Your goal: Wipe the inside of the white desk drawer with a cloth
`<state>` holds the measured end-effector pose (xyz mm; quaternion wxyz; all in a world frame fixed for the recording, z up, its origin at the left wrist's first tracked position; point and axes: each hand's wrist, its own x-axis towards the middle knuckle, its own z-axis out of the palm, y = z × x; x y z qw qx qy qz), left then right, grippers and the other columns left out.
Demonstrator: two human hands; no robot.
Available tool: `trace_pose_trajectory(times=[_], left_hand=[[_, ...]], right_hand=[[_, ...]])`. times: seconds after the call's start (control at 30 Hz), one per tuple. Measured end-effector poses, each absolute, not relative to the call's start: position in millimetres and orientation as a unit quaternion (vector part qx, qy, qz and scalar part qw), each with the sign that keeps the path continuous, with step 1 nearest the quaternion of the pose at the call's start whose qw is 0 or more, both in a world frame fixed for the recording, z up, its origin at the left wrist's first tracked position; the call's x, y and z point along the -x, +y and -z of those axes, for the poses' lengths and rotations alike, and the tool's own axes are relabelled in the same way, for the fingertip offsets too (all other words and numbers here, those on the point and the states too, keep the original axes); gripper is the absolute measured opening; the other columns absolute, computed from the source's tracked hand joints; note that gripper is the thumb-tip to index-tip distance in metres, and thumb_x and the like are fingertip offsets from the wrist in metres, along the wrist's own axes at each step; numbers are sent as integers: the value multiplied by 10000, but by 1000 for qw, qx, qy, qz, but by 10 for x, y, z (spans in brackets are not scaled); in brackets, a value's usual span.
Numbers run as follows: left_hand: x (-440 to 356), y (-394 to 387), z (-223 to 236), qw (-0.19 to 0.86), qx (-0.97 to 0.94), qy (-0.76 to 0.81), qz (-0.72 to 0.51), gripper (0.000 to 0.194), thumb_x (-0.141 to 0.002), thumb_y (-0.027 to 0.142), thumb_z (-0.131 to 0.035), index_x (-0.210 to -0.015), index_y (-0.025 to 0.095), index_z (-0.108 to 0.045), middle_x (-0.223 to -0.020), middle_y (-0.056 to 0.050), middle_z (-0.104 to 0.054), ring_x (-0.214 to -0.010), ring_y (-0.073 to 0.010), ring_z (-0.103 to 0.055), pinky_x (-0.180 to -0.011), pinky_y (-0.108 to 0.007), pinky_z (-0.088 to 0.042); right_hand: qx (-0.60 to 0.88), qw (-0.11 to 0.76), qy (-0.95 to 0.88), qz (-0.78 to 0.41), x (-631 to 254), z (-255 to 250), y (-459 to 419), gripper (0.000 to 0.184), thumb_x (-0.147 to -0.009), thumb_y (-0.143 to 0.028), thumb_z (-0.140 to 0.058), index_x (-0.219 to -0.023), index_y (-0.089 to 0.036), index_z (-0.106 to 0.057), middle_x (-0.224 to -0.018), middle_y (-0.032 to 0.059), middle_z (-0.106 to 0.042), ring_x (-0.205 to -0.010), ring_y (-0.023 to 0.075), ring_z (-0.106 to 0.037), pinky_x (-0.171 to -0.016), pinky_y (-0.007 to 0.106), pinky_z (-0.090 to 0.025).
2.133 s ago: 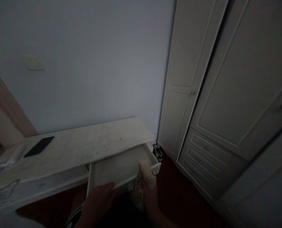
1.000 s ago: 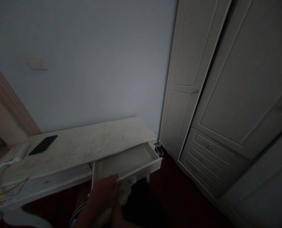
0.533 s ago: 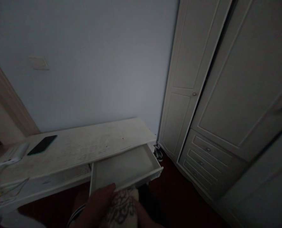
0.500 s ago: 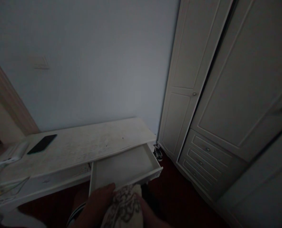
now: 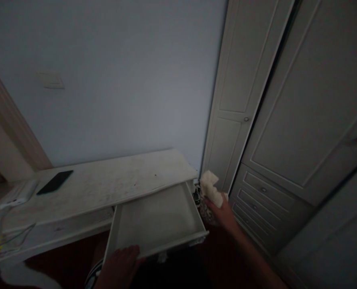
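- Right hand [image 5: 222,210]: fingers closed on cloth [image 5: 211,188], off desk's [image 5: 130,172] right end, beside drawer [image 5: 160,216].
- Left hand [image 5: 121,263]: on drawer's front edge, near left corner; closure cannot be told.
- Drawer: pulled out below desk's front edge.
- Cloth partly hides shoes [image 5: 196,196].
- Phone [image 5: 55,182]: near desk's left end, right of white box [image 5: 20,194].

The phone [image 5: 55,182] lies on the desk [image 5: 130,172], left of the open drawer [image 5: 158,216], before the wall [image 5: 130,80].
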<state>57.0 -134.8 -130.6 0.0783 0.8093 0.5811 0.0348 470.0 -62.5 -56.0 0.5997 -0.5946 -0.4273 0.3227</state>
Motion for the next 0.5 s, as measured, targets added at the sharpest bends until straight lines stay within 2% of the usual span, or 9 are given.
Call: trace_pose_trajectory(times=[0.07, 0.13, 0.23, 0.33, 0.5], left_hand=[[-638, -1359, 1207, 80, -810, 581, -19, 387, -1028, 386, -373, -1235, 275, -681, -1274, -88, -743, -1164, -307, -688, -1051, -483, -500], [-725, -1375, 1130, 82, -809, 582, -4, 393, -1037, 372, -363, -1239, 263, -682, -1298, -93, -732, -1184, -304, -679, -1068, -486, -484], [-858, -1419, 1152, 92, -812, 577, 0, 408, -1048, 377, -332, -1188, 258, -696, -1249, -97, -747, -1139, -297, -694, -1039, -470, -496], [-914, -1474, 1314, 100, -824, 558, 9, 389, -1042, 382, -343, -1147, 273, -702, -1176, -86, -769, -1088, -290, -714, -984, -437, -527], [-737, -1551, 1529, 68, -832, 551, 11, 394, -1049, 432, -348, -1190, 318, -697, -1210, -70, -765, -1122, -288, -714, -1010, -443, -537]], right_hand=[[557, 569, -424, -432, -4587, 828, -495, 702, -604, -548, -892, -1168, -178, -695, -1138, 124, -759, -1113, 344, -681, -1039, 484, -493], [513, 537, -391, -543, -4525, 1055, -399, 728, -682, -618, -830, -1223, -152, -687, -1192, 149, -751, -1143, 338, -690, -1050, 487, -492], [481, 477, -333, -656, -4592, 1286, -348, 722, -758, -706, -737, -1167, -111, -717, -1107, 193, -771, -1054, 358, -732, -990, 499, -531], [492, 453, -323, -669, -4762, 1417, -443, 663, -740, -666, -778, -1115, -120, -743, -1054, 195, -783, -995, 366, -751, -951, 486, -555], [483, 396, -336, -705, -4907, 1415, -773, 633, -734, -577, -818, -1203, -162, -727, -1109, 167, -780, -1062, 341, -744, -982, 446, -549]])
